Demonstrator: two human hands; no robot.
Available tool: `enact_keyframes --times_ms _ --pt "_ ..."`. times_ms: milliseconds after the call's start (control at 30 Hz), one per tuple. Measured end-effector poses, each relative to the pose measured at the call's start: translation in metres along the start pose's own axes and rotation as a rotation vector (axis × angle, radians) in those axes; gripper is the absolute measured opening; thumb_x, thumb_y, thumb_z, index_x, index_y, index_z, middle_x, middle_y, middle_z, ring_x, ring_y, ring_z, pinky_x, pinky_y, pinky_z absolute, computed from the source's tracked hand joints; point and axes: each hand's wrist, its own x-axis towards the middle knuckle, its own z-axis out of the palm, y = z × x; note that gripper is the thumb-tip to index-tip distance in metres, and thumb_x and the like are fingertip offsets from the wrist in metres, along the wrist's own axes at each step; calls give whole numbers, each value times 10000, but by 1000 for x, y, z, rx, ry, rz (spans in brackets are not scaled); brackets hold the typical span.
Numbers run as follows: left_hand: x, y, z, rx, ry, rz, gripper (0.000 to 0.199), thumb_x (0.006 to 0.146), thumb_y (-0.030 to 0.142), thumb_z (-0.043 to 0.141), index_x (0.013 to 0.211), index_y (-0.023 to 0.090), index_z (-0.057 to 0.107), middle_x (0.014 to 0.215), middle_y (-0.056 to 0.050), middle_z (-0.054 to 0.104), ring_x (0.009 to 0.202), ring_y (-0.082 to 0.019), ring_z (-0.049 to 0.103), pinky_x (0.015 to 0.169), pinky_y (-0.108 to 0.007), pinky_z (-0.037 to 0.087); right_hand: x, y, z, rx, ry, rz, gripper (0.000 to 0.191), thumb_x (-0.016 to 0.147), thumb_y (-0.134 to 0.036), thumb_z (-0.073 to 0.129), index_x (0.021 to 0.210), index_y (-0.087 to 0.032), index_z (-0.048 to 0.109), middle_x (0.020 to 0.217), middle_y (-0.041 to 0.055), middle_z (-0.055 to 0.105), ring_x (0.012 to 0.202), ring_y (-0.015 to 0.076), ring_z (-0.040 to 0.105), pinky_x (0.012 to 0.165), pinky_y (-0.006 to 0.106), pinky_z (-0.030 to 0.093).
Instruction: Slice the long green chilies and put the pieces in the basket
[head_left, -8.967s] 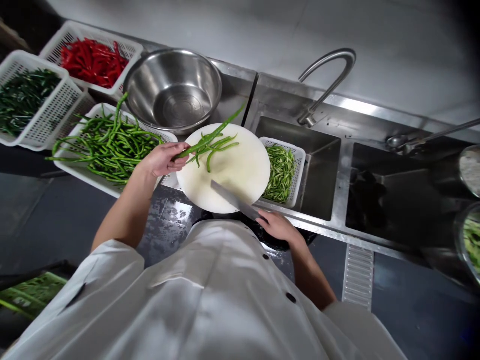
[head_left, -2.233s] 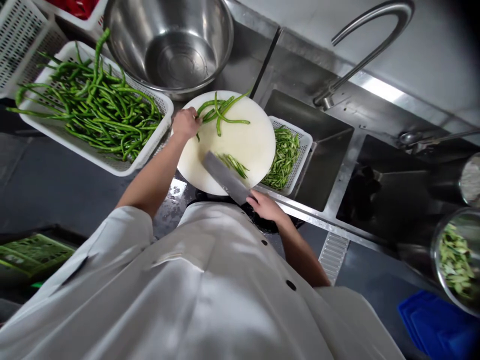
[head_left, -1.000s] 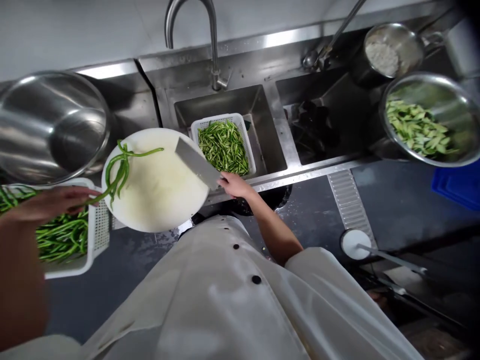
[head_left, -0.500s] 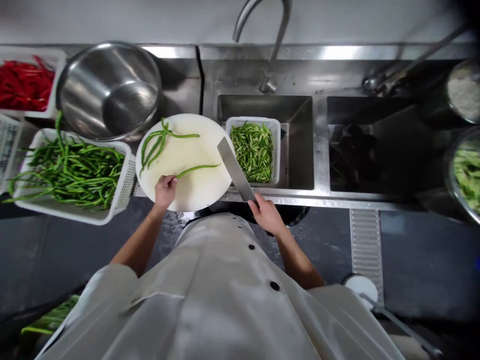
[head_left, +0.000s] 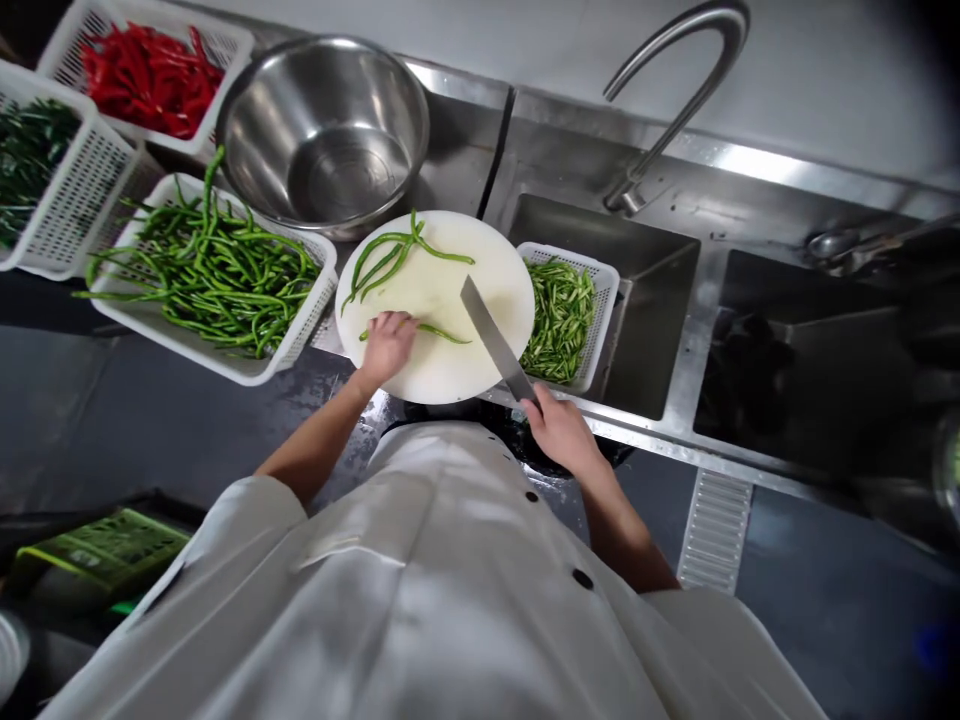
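On the round white cutting board, my left hand lies over a long green pepper, its fingers bent down onto it. The pepper's thin end sticks out to the right of the fingers. My right hand is closed around the handle of a cleaver, whose blade slants up and left over the right part of the board, apart from the pepper. Several whole green peppers rest at the board's upper left. Cut green pieces fill a white basket at the sink's left side.
Left of the board stands a basket of whole green peppers. Behind it are a large steel bowl, a basket of red peppers and one of dark greens. A faucet arches over the sink.
The view has turned and shifted left. My left hand has moved from the pepper's left end onto its middle, covering more of it. The cleaver's blade now reaches further over the board.
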Motion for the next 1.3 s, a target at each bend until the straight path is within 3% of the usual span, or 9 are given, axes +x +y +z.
enact_keyframes --times_ms 100,233,367,500,733,1167,1300 --pt "4 29 24 -64 -73 40 263 1001 220 514 1088 224 762 1193 -154 698 1125 -351 548 896 -510 419 -2 4 -6 -79 -35 4 427 1115 -353 379 1446 -138 542 1037 178 775 970 351 736 773 366 471" --pt "2 51 42 -82 -32 100 249 1023 233 514 952 207 751 1109 -138 698 1063 -326 550 873 -482 434 -11 4 -12 -145 -81 -27 391 1124 -357 355 1389 -158 563 990 151 775 935 334 735 734 351 438" --pt "-1 51 46 -48 40 137 258 1040 228 505 932 206 738 1047 -122 709 1000 -295 560 858 -454 437 -21 5 -21 -141 -161 -57 339 1120 -346 368 1342 -184 566 977 125 773 936 322 727 693 335 397" --pt "-1 49 50 -15 28 143 279 1047 187 483 980 211 752 1014 -109 712 975 -282 557 853 -442 431 -15 3 -25 -125 -232 -76 320 1119 -358 377 1324 -195 560 968 114 760 920 300 720 689 318 381" --pt "-1 47 53 -48 -3 119 312 1056 153 446 1028 202 753 1018 -106 716 977 -270 558 861 -429 442 35 -20 -13 -65 -202 -135 351 1126 -316 333 1367 -133 511 1133 176 751 1044 320 708 804 338 427" --pt "-3 46 55 -54 24 108 329 1009 76 389 916 174 689 918 -101 663 912 -252 536 870 -400 486 51 -21 -24 -60 -221 -192 363 1117 -385 354 1344 -159 527 1049 171 745 954 322 693 745 328 404" --pt "-3 45 49 -92 3 149 348 1031 101 360 943 161 691 959 -113 664 925 -252 537 890 -401 490 64 -25 -16 -29 -199 -199 352 1113 -332 355 1358 -138 517 1087 181 750 954 308 694 759 323 404"
